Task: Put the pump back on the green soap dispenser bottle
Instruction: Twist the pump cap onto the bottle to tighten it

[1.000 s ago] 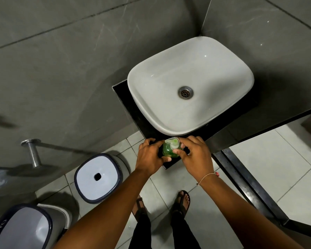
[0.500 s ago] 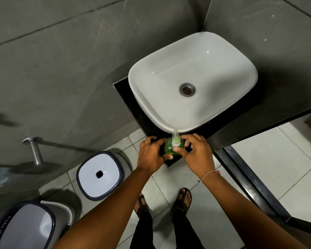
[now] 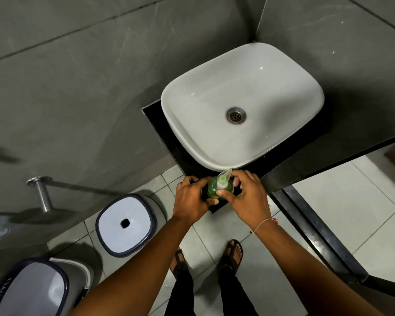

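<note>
Bottle (image 3: 219, 188) stands on the counter (image 3: 160, 131) corner at six o'clock of the sink (image 3: 242, 106), our left hand (image 3: 192, 199) clasping it, right hand (image 3: 246, 197) pinching the pump (image 3: 222, 179); cross-threading could leave it loose

bottle (image 3: 214, 189) base: hidden between the hands, left (image 3: 193, 201) and right (image 3: 249, 197)
bin (image 3: 30, 290) far left of hands: cut by frame edge
</note>
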The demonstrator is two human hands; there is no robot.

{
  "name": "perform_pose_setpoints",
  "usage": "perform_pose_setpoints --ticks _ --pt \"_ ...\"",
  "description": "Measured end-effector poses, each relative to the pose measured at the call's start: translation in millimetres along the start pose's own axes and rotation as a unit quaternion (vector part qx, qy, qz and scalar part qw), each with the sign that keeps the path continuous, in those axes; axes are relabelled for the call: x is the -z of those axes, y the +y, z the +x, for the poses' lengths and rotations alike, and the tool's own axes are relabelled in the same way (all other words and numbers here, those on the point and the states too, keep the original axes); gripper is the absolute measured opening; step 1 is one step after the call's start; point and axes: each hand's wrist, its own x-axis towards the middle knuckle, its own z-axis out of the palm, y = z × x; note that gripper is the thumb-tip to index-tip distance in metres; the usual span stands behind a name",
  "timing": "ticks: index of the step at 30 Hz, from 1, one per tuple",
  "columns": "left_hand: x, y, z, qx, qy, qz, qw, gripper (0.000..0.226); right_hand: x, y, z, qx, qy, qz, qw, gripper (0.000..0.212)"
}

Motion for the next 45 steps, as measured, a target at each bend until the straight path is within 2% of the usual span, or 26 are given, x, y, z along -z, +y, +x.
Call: perform_pose_setpoints --ticks 3,6,11,15,17,20,23,28,31,36,40,45 --pt "1 1 1 0.004 0.003 0.007 1.0 0.07 -1 1 -2 0.02 -0.024 0.019 0.999 0.035" --pt "2 2 2 -0.001 0.017 0.028 0.999 0.068 -3 0 0 -0.009 -0.004 0.012 1.0 0.027" --pt "1 4 -1 -0.011 0.042 0.043 0.998 0.067 -3 -7 0 -0.024 0.019 -0.019 0.999 0.044" --pt "1 3 -1 -0.002 0.037 0.037 0.999 0.068 -2 -4 -5 0.008 -0.011 0.014 1.0 0.032" --pt "1 4 -1 0.0 0.037 0.035 0.999 0.068 -2 -3 -5 -0.007 0.0 0.024 1.0 0.028" --pt "0 4 -2 -0.012 0.048 0.041 0.998 0.067 -3 -6 -2 -0.046 0.024 0.026 0.998 0.045" --pt "0 3 -1 -0.013 0.047 0.039 0.998 0.066 -3 -9 -5 -0.034 0.01 0.044 0.998 0.052" --pt "0 4 -1 -0.002 0.045 0.045 0.998 0.068 -7 -3 -6 -0.035 0.01 0.049 0.998 0.033" --pt "0 4 -1 -0.012 0.055 0.046 0.997 0.067 -8 -5 -5 -0.056 0.037 0.024 0.997 0.042" --pt "0 3 -1 -0.026 0.058 0.046 0.997 0.062 -2 -9 -13 -0.02 -0.004 0.034 0.999 0.059" --pt "-1 3 -1 -0.005 0.051 0.047 0.998 0.068 -1 -7 -7 -0.018 -0.011 0.051 0.998 0.049" --pt "0 5 -1 -0.025 0.07 0.047 0.996 0.068 -7 -8 -4 -0.036 0.043 0.005 0.998 0.031"
